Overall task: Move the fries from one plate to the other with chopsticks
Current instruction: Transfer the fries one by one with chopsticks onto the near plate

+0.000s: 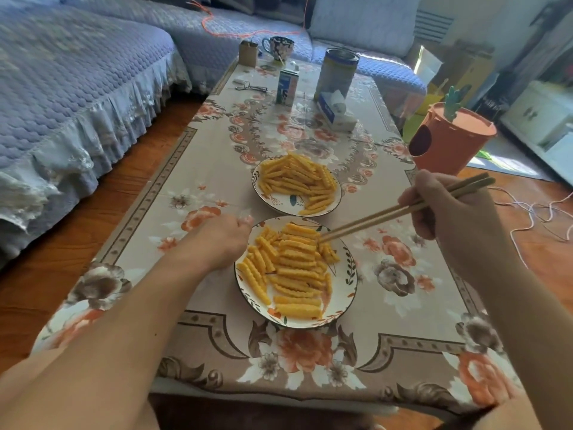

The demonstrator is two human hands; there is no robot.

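A person seated at a low table draped in a floral cloth [403,305] works a pair of wooden chopsticks [403,209] over the near plate [347,290], the landmark of the scene. The right hand [452,218], raised to the right of that plate, grips the chopsticks' upper ends; their tips reach down to the far right part of the heap of crinkle-cut fries [294,268] on it, though whether a fry is already pinched between them cannot be told. The left hand [223,240] rests at the near plate's left rim, fingers curled; whether they clasp the rim cannot be told. Just beyond the near plate sits a second plate [279,203], also piled with fries [297,178], so neither dish reads as clearly the source.

The step in hand appears to be a pick-up from the near plate. The next move likely calls for closing the tips on a single fry, lifting it clear of its neighbours and carrying it the short way to the far plate. Beyond that stand a tissue box [336,113], a tin [336,72] and a carton [286,88].
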